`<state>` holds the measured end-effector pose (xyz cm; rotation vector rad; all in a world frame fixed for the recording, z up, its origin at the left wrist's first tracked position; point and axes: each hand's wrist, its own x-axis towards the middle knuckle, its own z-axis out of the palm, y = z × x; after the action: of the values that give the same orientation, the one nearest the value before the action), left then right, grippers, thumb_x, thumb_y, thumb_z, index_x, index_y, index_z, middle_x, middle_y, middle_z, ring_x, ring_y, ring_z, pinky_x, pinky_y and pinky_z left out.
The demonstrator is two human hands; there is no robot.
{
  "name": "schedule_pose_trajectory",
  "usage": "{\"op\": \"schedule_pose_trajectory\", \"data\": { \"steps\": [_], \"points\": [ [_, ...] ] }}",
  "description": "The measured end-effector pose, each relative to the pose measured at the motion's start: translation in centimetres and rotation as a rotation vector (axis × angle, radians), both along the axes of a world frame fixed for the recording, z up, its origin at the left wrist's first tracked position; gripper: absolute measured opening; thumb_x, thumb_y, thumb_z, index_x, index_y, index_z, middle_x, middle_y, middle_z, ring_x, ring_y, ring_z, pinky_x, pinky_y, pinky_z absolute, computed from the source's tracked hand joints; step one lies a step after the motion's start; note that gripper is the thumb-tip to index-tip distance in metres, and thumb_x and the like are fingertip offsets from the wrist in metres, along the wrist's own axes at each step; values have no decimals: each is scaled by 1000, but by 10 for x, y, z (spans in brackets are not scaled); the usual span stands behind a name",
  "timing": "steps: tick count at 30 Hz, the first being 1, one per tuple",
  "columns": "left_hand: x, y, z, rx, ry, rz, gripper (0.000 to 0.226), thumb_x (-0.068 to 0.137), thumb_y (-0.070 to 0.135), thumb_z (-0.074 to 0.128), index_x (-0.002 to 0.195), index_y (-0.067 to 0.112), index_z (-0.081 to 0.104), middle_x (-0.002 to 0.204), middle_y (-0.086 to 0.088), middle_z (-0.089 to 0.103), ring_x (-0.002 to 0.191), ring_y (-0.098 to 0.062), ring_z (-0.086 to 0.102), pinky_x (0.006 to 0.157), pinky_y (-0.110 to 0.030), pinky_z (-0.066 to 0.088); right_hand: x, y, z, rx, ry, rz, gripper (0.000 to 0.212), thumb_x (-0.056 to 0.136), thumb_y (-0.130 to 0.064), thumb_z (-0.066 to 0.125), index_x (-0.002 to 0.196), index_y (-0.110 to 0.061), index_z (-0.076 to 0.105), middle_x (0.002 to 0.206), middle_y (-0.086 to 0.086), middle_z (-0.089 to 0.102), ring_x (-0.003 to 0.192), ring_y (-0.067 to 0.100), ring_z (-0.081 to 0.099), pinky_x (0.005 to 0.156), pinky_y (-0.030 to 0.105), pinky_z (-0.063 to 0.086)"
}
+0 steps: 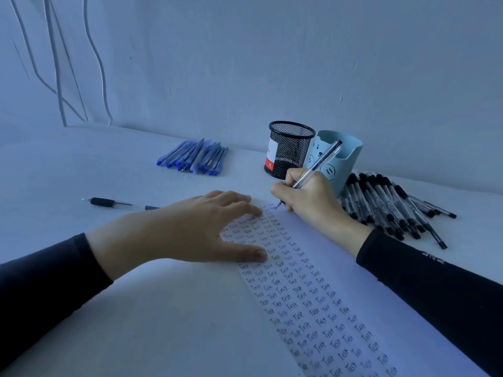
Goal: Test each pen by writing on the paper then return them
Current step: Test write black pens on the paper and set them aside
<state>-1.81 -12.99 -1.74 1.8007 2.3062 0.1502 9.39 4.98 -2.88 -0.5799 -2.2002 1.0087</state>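
A white sheet of paper [362,284] lies on the table, with many rows of the word "Test" down its left half. My right hand [307,197] grips a clear-barrelled black pen [319,164], its tip touching the paper at the top of the written rows. My left hand [190,229] lies flat with fingers spread on the paper's left edge, holding nothing. A pile of black pens [392,205] lies to the right of my right hand. A bundle of blue pens [193,157] lies at the back of the table.
A black mesh pen cup [288,148] and a light blue cup with drawn faces [345,156] stand behind my right hand. A loose dark pen [109,202] lies on the table left of my left hand. A white wall rises behind the table.
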Motion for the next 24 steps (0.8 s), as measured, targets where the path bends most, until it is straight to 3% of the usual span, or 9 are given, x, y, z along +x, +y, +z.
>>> {"op": "schedule_pose_trajectory", "data": {
  "steps": [6,14,18,19,24],
  "points": [
    [0,0,0,7,5,1,87,66,93,35,142,54,22,155,25,15,142,-1,15,116,-34,20,0,-1,-1,33,-25,31,34,82,-10,68,63,7,46,51,11,50,35,0,45,44,13,34],
    [0,0,0,0,3,2,88,65,94,33,142,54,21,155,25,14,143,-1,14,118,-34,19,-3,1,-1,20,-21,30,34,81,-10,68,60,5,46,51,11,49,36,1,42,45,15,36],
    [0,0,-1,-7,-1,1,88,64,95,33,142,56,20,155,26,13,143,-1,14,118,-35,19,-2,2,-2,-5,4,33,37,80,-9,67,53,-10,41,49,7,41,38,4,44,51,39,45],
    [0,0,-1,-7,-3,2,88,64,95,32,141,56,20,155,26,13,143,-1,13,119,-35,19,-2,3,-3,-2,5,27,37,80,-10,67,53,-10,41,48,6,41,39,5,43,52,40,46],
    [1,1,0,-13,-2,7,89,64,94,33,142,55,19,155,26,12,143,-1,13,117,-34,17,-2,5,-4,13,14,35,37,79,-10,68,54,-5,41,48,5,42,40,7,39,55,28,40]
  ]
}}
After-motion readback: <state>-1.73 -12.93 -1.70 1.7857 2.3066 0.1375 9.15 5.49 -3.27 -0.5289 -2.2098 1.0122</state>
